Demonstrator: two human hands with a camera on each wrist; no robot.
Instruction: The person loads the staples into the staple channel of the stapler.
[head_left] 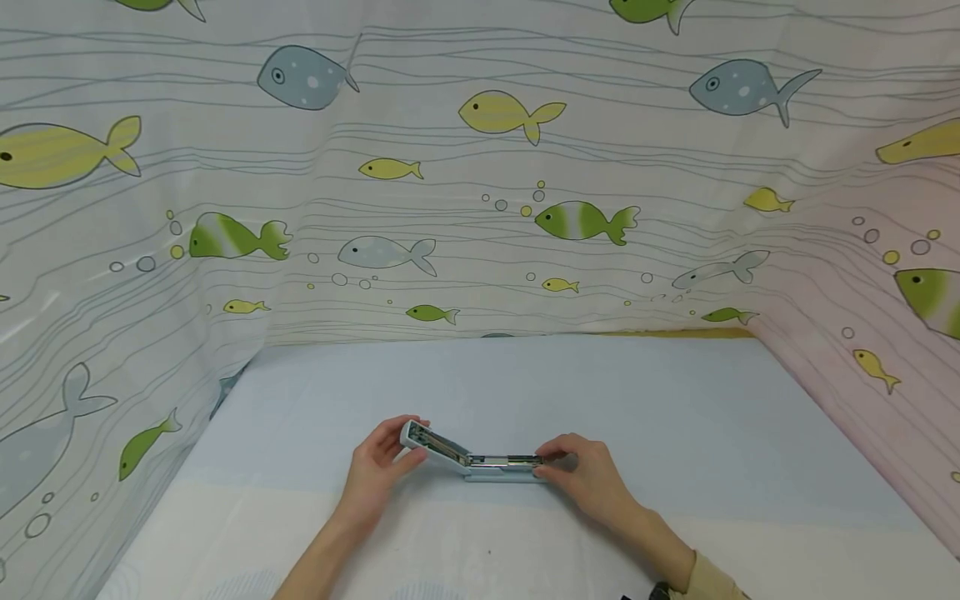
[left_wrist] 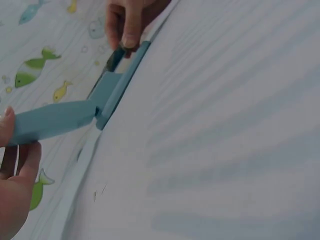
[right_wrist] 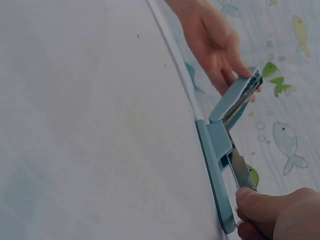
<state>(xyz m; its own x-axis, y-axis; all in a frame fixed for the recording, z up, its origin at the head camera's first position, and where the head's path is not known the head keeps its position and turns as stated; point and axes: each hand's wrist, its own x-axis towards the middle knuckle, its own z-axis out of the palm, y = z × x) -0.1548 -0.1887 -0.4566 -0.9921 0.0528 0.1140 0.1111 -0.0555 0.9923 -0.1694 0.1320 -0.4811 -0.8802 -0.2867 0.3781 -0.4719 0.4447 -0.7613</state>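
Observation:
A light blue stapler (head_left: 487, 477) lies opened out on the table, its top cover (head_left: 442, 454) swung up and over to the left. My left hand (head_left: 373, 465) grips the free end of that cover, thumb on the near side and fingers behind. Between the thumb and fingers of my right hand (head_left: 592, 477) is the right end of the metal staple channel (right_wrist: 240, 170). The channel stands raised a little off the blue base (right_wrist: 215, 175) in the right wrist view. From the left wrist, the outside of the cover (left_wrist: 55, 120) shows smooth and blue.
A pale blue and white cloth (head_left: 600, 400) covers the table. Fish-printed curtains (head_left: 450, 192) hang behind it and along both sides. Small dark specks (left_wrist: 95, 195) dot the white part near me.

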